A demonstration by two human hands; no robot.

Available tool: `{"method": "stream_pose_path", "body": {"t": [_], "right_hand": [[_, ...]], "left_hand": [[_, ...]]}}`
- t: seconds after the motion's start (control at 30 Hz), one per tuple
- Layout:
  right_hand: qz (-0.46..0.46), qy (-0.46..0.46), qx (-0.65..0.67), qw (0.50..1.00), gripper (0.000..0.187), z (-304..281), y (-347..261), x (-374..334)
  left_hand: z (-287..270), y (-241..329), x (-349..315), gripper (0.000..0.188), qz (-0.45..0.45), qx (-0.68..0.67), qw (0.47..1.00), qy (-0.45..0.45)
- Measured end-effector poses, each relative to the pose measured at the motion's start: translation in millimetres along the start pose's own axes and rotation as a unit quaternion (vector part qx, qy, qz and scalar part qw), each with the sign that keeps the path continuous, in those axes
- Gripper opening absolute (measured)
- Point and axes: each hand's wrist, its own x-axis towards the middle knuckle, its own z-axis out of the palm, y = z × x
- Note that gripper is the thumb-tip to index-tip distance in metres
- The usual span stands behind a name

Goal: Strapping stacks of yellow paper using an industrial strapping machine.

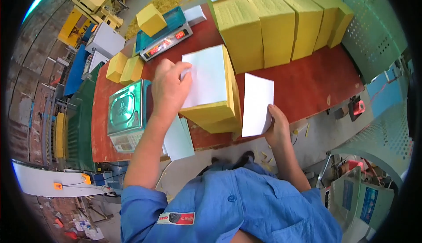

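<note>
A tall stack of yellow paper (211, 115) stands before me on the red table, with a white sheet (206, 76) lying flat on its top. At the left edge of that sheet, my left hand (171, 84) has its fingers curled in a pinch on the paper. My right hand (278, 126) is closed on the lower right edge of a white card (258, 104), held upright to the right of the stack, apart from it. Part of the right fingers is hidden behind the card. Under my left forearm, several loose white sheets (179, 139) lie at the table's front edge.
A shiny green tin (126, 106) sits left of my forearm. Behind it are small yellow blocks (124, 68) and a digital scale (165, 43) bearing a yellow block (150, 19). Tall yellow stacks (277, 29) line the back of the red table (303, 82), beside a perforated panel (373, 36).
</note>
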Motion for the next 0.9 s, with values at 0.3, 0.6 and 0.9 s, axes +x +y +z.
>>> {"method": "stream_pose_path", "body": {"t": [0.3,0.6,0.9], "right_hand": [[-0.04,-0.11,0.067,0.991,0.031,-10,-8,24],[-0.063,-0.101,-0.204,0.972,0.022,24,36,115],[-0.122,0.068,-0.023,0.99,0.036,-13,85,-47]], "left_hand": [[-8,17,32,0.045,0.21,0.037,0.977,0.026],[35,1,12,0.056,0.158,-0.022,0.977,-0.143],[-15,6,-58,0.054,0.298,-0.064,0.929,-0.21]]}}
